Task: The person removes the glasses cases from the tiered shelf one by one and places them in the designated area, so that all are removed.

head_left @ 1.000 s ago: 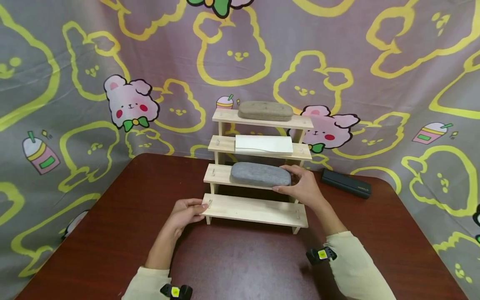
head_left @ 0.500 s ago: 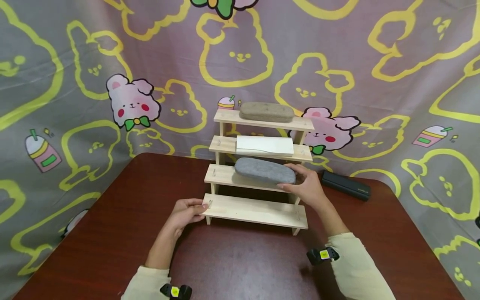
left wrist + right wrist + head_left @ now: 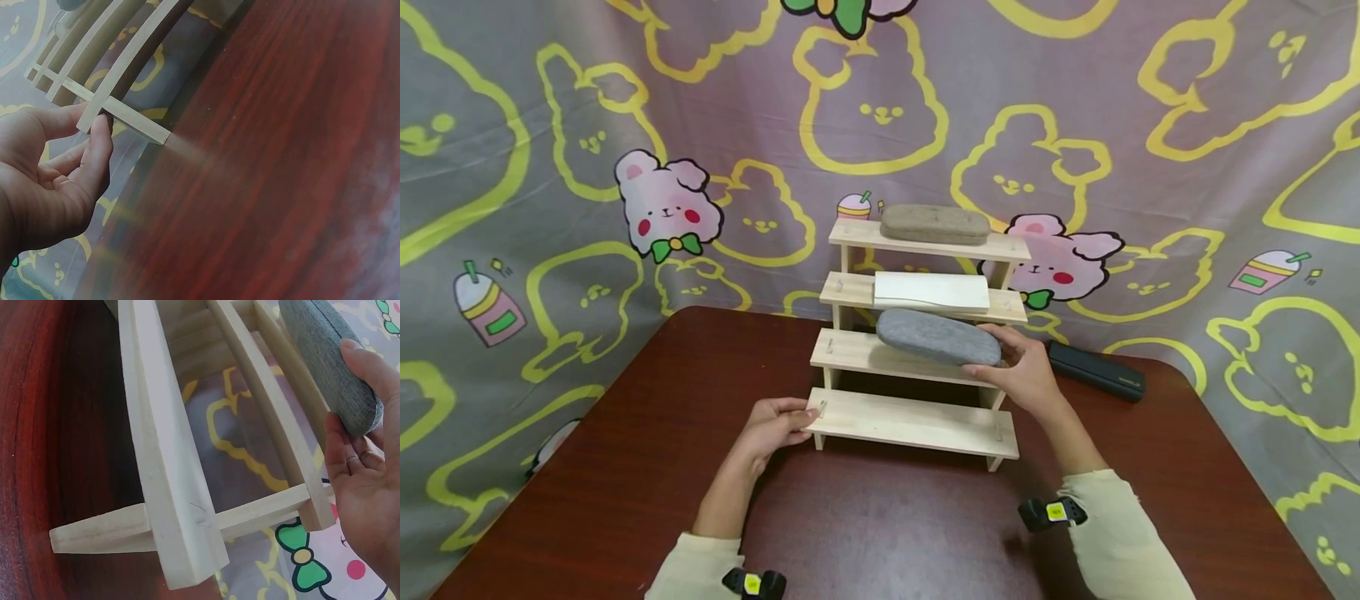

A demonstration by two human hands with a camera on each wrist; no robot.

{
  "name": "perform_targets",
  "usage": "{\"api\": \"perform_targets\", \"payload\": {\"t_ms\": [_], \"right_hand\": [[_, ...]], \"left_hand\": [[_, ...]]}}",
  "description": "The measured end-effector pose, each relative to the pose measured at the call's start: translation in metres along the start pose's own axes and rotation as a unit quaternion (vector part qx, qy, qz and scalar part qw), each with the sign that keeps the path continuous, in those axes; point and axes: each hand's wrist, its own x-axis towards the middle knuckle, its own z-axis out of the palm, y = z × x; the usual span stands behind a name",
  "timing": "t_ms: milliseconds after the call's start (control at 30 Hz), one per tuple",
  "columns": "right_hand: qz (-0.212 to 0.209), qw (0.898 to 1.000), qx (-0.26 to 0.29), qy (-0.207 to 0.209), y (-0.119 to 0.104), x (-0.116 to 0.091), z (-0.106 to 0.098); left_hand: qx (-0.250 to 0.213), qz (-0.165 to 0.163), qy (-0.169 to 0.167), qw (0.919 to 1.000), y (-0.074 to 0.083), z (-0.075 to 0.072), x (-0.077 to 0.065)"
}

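Observation:
In the head view a pale wooden tiered rack (image 3: pixel 917 423) stands on the table. My left hand (image 3: pixel 777 429) pinches the left end of its lowest shelf between thumb and fingers, as the left wrist view also shows. My right hand (image 3: pixel 1024 372) grips the right end of a grey fabric glasses case (image 3: pixel 936 336). This case is tilted, its left end higher, above the second shelf from the bottom. A brown glasses case (image 3: pixel 934 225) lies on the top shelf, and a white case (image 3: pixel 931 291) lies on the shelf below that.
To the right of the rack, a long black case (image 3: pixel 1096 371) lies on the dark red-brown table (image 3: pixel 700 375). A patterned cloth (image 3: pixel 880 75) hangs close behind the rack and along both sides of the table.
My right hand has lifted the grey glasses case off the second shelf from the bottom and shifted it slightly right, tilting it. My left hand keeps its hold on the rack.

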Motion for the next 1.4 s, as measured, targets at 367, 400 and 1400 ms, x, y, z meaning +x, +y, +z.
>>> {"api": "perform_targets", "payload": {"t_ms": [367,400,1400], "right_hand": [[-0.024,0.999,0.035,0.034,-0.007,-0.005,-0.013],[-0.027,0.998,0.038,0.036,-0.008,-0.006,-0.014],[-0.040,0.992,0.076,0.096,-0.011,-0.017,-0.059]], "left_hand": [[-0.005,-0.001,-0.002,1.0000,0.000,0.000,0.001],[-0.006,-0.001,-0.002,1.0000,0.000,0.000,0.001],[-0.005,0.000,-0.005,1.0000,0.001,-0.001,0.000]]}}
